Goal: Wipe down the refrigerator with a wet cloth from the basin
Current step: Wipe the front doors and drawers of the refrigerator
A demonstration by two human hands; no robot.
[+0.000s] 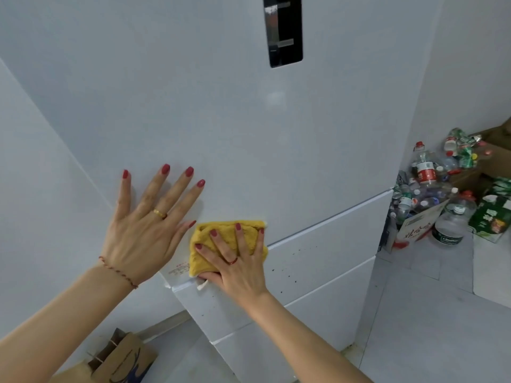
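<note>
A white refrigerator (pixel 221 120) fills most of the view, with a black control panel (pixel 283 29) near its top and drawer fronts below. My left hand (pixel 146 225) lies flat on the upper door, fingers spread, holding nothing. My right hand (pixel 237 261) presses a folded yellow cloth (pixel 224 239) against the bottom edge of the upper door, just above the seam with the first drawer. Small dark specks dot the drawer front (pixel 304 261) to the right of the cloth. No basin is in view.
A pile of empty plastic bottles (pixel 431 183) and a green carton (pixel 495 214) crowd the floor to the right of the fridge. A brown paper bag (pixel 121 357) stands on the floor at lower left. A white wall flanks the fridge on the left.
</note>
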